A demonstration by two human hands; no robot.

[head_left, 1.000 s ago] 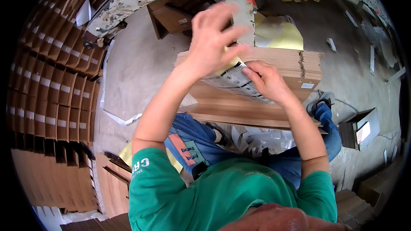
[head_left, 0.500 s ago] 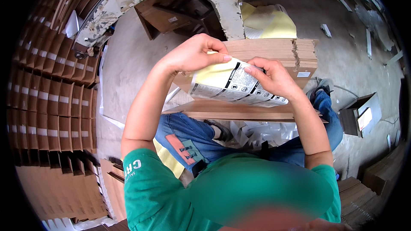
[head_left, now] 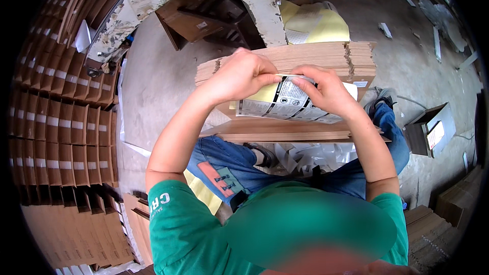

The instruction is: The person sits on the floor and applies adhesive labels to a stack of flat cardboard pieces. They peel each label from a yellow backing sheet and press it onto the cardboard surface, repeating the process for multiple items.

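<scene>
A white sticker sheet (head_left: 293,103) with black bands and small pictograms hangs between my hands above a stack of flat brown cardboard (head_left: 305,51). Part of it is yellow at the left, which looks like backing paper. My left hand (head_left: 245,75) pinches the sheet's upper edge between thumb and fingers. Close beside it, my right hand (head_left: 330,91) grips the same edge, its thumb over the printed side. The two thumbs are only a short gap apart. What lies behind the sheet is hidden.
Rows of brown cardboard partitions (head_left: 63,117) stand at the left. Yellow paper (head_left: 326,25) lies beyond the stack. A dark open box (head_left: 428,131) sits on the floor at right, and crumpled plastic strips (head_left: 316,157) lie between my legs.
My left hand has moved right and slightly down, closer to my right hand. Less of the yellow part shows now, and the sheet's top edge is bent over between the hands.
</scene>
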